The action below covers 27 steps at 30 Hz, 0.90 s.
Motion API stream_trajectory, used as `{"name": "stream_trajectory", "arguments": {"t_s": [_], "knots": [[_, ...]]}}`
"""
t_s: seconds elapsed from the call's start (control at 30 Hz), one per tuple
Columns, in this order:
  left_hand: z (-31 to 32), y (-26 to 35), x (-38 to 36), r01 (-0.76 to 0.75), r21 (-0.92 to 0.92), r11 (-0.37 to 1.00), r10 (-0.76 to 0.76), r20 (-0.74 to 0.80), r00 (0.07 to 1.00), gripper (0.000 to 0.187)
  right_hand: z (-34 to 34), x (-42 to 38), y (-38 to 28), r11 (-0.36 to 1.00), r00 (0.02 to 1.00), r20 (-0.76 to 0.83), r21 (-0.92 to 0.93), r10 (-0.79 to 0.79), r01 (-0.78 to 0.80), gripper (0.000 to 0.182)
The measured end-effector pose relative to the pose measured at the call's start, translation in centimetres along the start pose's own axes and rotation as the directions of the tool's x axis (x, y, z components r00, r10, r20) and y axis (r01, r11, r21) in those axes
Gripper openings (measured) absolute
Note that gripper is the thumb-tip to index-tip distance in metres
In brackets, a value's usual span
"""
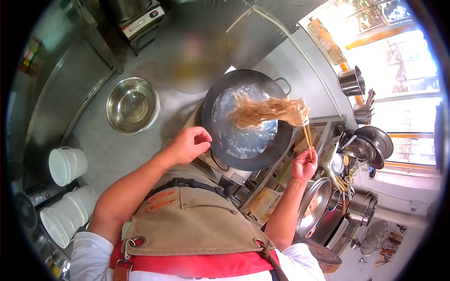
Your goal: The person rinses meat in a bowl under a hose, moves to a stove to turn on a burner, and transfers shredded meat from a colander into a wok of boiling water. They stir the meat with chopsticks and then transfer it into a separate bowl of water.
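Note:
My right hand (304,164) grips a pair of long chopsticks (307,136) at their lower end. From the chopsticks a thick bundle of pale brown noodles (269,111) stretches leftward over the wok (283,150). Clear, rippling liquid (241,143) fills the middle of the wok. Just off the wok's near left side is my left hand (191,142), its fingers curled in and nothing showing in them. A loop handle (283,85) sticks out at the wok's far right.
A shiny metal basin (132,105) stands left of the wok; white buckets (68,166) are farther left. To the right, a large metal bowl (313,206) with food, a round wooden board (323,255) and stacked pans (375,140) crowd the counter beside a window.

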<state>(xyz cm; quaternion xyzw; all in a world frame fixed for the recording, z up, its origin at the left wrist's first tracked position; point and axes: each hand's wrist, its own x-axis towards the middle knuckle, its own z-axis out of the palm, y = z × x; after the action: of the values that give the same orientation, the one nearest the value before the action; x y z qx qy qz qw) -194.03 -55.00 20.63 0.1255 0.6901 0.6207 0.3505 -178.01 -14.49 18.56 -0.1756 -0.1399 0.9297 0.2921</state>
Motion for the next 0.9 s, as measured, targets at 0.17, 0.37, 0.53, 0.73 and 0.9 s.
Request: {"name": "stream_trajectory", "arguments": {"t_s": [0.17, 0.37, 0.53, 0.73, 0.9], "knots": [[-0.2, -1.1, 0.2, -0.019, 0.030, 0.999, 0.019, 0.011, 1.000, 0.013, -3.7, 0.4, -1.3, 0.932, 0.979, -0.167, -0.360, -0.114, 0.047, 0.020], [-0.1, -1.1, 0.6, -0.037, 0.087, 0.996, 0.033, 0.040, 0.999, 0.014, 2.4, -0.3, 3.4, 0.226, 0.953, -0.143, -0.971, -0.266, -0.082, 0.021], [-0.1, -0.5, 0.7, 0.021, 0.080, 0.997, -0.022, 0.007, 1.000, 0.013, 2.6, 1.1, 6.5, -0.255, 0.943, 0.212, -0.956, -0.256, 0.146, 0.020], [-0.1, 0.4, 0.9, -0.001, 0.112, 0.994, 0.000, 0.009, 1.000, 0.013, -0.2, 2.3, 13.8, -0.429, 0.946, 0.125, -0.868, 0.300, 0.251, 0.026], [-1.1, -0.7, 0.6, 0.047, 0.077, 0.996, -0.047, -0.008, 0.999, 0.016, 4.2, 4.6, 9.2, -0.143, 0.979, 0.171, -0.972, 0.112, 0.186, 0.029]]}}
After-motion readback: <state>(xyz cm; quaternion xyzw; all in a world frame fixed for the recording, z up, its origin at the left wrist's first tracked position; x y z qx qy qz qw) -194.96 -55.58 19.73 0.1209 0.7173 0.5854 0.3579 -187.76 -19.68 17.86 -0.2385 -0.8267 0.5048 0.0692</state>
